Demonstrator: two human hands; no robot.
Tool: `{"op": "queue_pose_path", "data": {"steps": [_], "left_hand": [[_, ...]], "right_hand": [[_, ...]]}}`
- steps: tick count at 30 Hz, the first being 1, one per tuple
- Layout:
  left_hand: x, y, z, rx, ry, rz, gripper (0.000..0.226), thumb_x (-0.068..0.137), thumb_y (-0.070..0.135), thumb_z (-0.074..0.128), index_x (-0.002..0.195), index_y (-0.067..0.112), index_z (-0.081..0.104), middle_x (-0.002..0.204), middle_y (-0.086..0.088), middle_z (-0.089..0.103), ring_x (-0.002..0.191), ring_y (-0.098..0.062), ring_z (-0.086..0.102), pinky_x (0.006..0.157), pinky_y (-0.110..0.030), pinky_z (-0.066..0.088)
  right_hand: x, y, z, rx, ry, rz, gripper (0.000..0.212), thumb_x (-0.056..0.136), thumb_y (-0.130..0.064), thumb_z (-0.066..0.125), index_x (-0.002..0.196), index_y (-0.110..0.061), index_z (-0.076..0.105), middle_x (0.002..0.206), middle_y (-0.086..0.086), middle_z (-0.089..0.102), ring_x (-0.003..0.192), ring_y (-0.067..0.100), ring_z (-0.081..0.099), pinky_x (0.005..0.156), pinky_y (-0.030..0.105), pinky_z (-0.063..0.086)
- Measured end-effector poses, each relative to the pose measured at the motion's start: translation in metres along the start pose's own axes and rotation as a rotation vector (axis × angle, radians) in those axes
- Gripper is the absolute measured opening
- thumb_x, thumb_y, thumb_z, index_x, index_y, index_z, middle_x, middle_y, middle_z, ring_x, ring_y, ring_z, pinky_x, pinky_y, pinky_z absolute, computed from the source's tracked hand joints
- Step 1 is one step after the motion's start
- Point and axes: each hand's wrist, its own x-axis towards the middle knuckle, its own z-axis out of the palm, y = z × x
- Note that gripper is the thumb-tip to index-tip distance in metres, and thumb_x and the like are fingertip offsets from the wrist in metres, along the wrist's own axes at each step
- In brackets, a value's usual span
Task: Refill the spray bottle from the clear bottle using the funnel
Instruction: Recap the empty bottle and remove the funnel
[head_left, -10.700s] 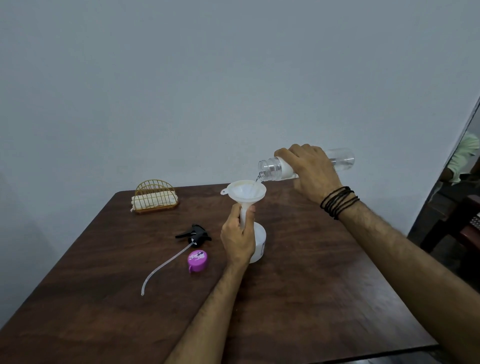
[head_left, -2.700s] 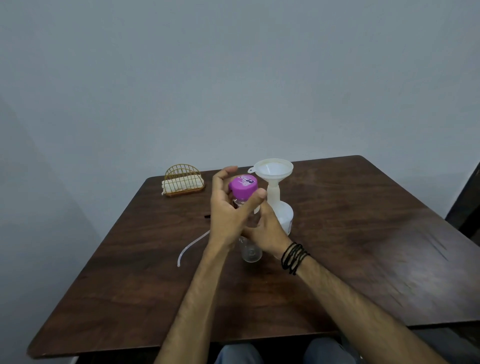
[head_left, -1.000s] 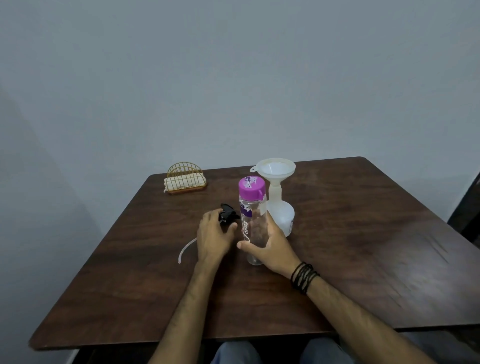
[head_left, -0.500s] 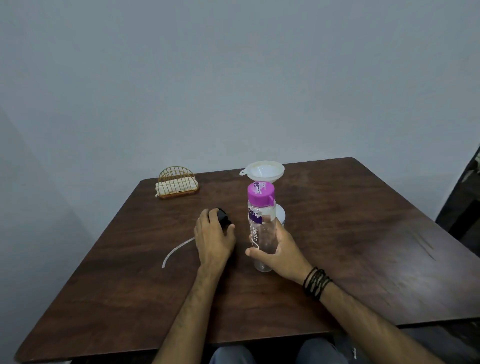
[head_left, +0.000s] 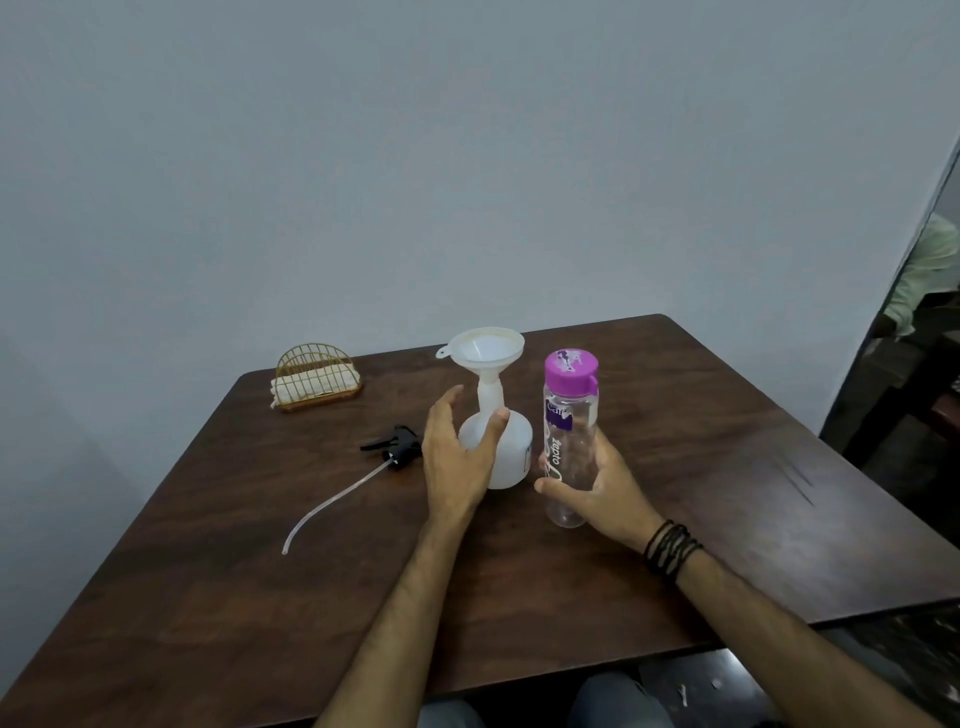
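White and round, the spray bottle (head_left: 511, 451) stood on the brown table (head_left: 675, 467) with the funnel (head_left: 487, 347) in its neck. Just to its right, the right hand (head_left: 597, 486) held the clear bottle (head_left: 569, 439), purple cap on, fingers wrapped round it. The left hand (head_left: 457, 462) was spread open, holding nothing, right in front of the spray bottle. To its left lay the black sprayer top (head_left: 395, 447).

At the far left corner of your dark wooden table (head_left: 727, 467) you have a gold wire holder (head_left: 316, 375) with folded white cloth inside. Behind the table's far edge you see a plain grey wall (head_left: 415, 156).
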Motion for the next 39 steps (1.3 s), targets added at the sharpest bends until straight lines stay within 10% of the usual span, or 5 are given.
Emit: {"op": "queue_pose_path", "data": {"steps": [8, 21, 26, 39], "left_hand": [[0.025, 0.034, 0.012, -0.174, -0.041, -0.028, 0.033, 0.09, 0.043, 0.071, 0.106, 0.015, 0.071, 0.095, 0.011, 0.072, 0.09, 0.004, 0.065, 0.076, -0.014, 0.045], [0.024, 0.096, 0.009, -0.275, 0.155, 0.172, 0.026, 0.093, 0.029, 0.071, 0.118, 0.02, 0.072, 0.092, 0.022, 0.066, 0.085, 0.009, 0.063, 0.076, -0.009, 0.048], [0.007, 0.097, 0.016, 0.087, 0.044, 0.242, 0.048, 0.085, 0.04, 0.073, 0.132, 0.034, 0.064, 0.084, 0.012, 0.072, 0.075, -0.007, 0.066, 0.071, -0.027, 0.054], [-0.027, 0.068, 0.079, 0.445, -0.22, 0.047, 0.023, 0.09, 0.034, 0.067, 0.106, 0.018, 0.067, 0.109, 0.003, 0.064, 0.093, -0.019, 0.065, 0.08, -0.037, 0.056]], "right_hand": [[0.01, 0.01, -0.009, 0.024, 0.033, 0.025, 0.078, 0.068, -0.035, 0.085, 0.135, -0.03, 0.046, 0.114, -0.003, 0.07, 0.11, 0.016, 0.068, 0.101, 0.049, 0.053], [0.011, 0.012, -0.013, 0.017, 0.071, 0.009, 0.075, 0.073, -0.028, 0.086, 0.134, -0.034, 0.044, 0.121, -0.01, 0.065, 0.115, 0.006, 0.063, 0.104, 0.038, 0.051], [0.014, 0.018, -0.043, -0.016, 0.206, -0.01, 0.069, 0.077, -0.019, 0.086, 0.124, -0.048, 0.045, 0.123, -0.015, 0.065, 0.115, -0.002, 0.061, 0.101, 0.031, 0.05], [0.019, 0.044, -0.093, -0.061, 0.328, 0.023, 0.065, 0.074, -0.02, 0.087, 0.125, -0.031, 0.049, 0.114, -0.007, 0.069, 0.107, 0.01, 0.067, 0.097, 0.038, 0.054]]}}
